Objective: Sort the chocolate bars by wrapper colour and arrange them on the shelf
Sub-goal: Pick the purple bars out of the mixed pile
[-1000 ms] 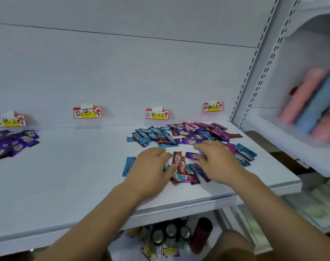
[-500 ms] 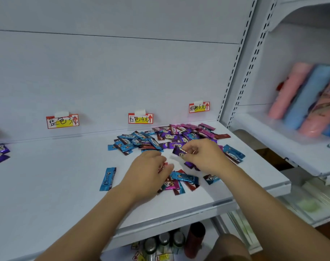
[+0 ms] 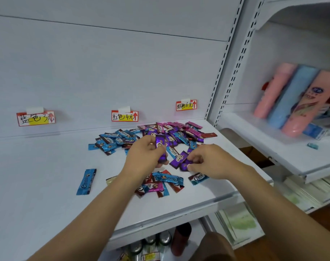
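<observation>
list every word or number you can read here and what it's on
"蓝色3元": left tag on the back wall
"红色4元": middle tag
"粉色6元": right tag
"Choco": lone blue bar, and many wrappers in the pile
Print on the pink pack on the next shelf: too blurred to read

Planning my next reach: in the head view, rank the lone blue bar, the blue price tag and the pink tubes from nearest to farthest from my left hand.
1. Lone blue bar, on the shelf left of the left hand.
2. Blue price tag, far left on the back wall.
3. Pink tubes, on the right-hand shelf.
</observation>
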The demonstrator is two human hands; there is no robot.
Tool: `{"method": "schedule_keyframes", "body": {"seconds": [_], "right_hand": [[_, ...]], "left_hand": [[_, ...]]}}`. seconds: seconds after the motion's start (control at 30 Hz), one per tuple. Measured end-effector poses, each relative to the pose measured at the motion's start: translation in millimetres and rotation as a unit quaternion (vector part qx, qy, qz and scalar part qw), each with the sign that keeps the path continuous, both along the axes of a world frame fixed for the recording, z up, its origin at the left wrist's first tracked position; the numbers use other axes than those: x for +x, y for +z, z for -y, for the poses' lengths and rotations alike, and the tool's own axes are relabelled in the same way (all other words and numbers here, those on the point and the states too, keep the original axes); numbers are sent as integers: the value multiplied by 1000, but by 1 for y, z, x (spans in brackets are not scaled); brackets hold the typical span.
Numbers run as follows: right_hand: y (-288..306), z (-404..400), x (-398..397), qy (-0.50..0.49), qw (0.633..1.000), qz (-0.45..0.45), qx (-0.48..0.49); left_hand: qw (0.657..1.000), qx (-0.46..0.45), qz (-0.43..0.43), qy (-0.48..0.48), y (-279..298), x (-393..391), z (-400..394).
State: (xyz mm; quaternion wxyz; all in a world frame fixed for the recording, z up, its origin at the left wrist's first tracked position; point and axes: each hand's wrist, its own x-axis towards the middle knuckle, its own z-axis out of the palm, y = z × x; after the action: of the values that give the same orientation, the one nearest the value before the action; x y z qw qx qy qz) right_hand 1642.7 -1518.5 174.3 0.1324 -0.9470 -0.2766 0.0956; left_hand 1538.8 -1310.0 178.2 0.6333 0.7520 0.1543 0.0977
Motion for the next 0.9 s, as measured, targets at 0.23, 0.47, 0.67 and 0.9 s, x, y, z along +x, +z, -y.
{"method": "schedule_keyframes", "body": {"seconds": [0.23, 0.47, 0.67, 0.9], "right_hand": [[10, -3, 2, -29, 990, -14, 134], [30, -37, -30, -84, 916, -105, 378], [13, -38, -10, -33, 981, 63, 180], [2, -31, 0, 61, 997, 37, 16]], "left_hand": [[998, -48, -28, -18, -1, 3, 5], [992, -127, -2, -23, -2, 8, 15], [991, -121, 25, 49, 1, 7, 4], [990, -128, -4, 58, -2, 0, -10]]}}
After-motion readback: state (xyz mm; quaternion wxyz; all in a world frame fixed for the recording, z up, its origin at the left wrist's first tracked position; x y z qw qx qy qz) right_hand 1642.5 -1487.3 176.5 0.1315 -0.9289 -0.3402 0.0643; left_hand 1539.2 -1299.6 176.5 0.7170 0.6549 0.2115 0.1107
